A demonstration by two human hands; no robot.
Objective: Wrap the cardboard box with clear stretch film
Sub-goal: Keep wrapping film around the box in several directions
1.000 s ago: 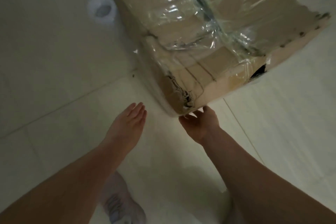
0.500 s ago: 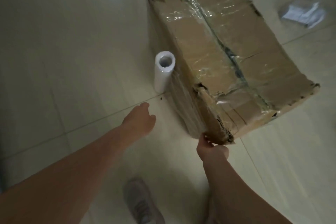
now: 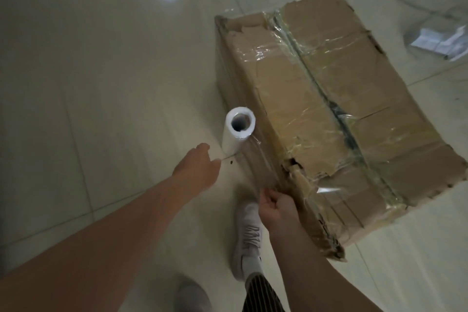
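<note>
"On the floor (image 3: 101,83), which way did the roll (image 3: 235,139) lie from the hands?"

"It stood upright, long axis vertical, just ahead of the left hand (image 3: 196,168) and just beside the left side of the box (image 3: 329,109). The box lay ahead and to the right, its length running away from the person."

"Which hand was nearer the roll?"

"The left. It reached at the roll's lower part with fingers loosely bent and nothing in them. Whether it touched the roll could not be told. The right hand (image 3: 274,206) was at the box's near corner, fingers curled, pinching the film (image 3: 255,159) that ran from the roll to that corner."

"And the next move?"

"Probably the left hand needed to close round the roll from its free side and carry it around the box, with the right pinning the film."
</note>
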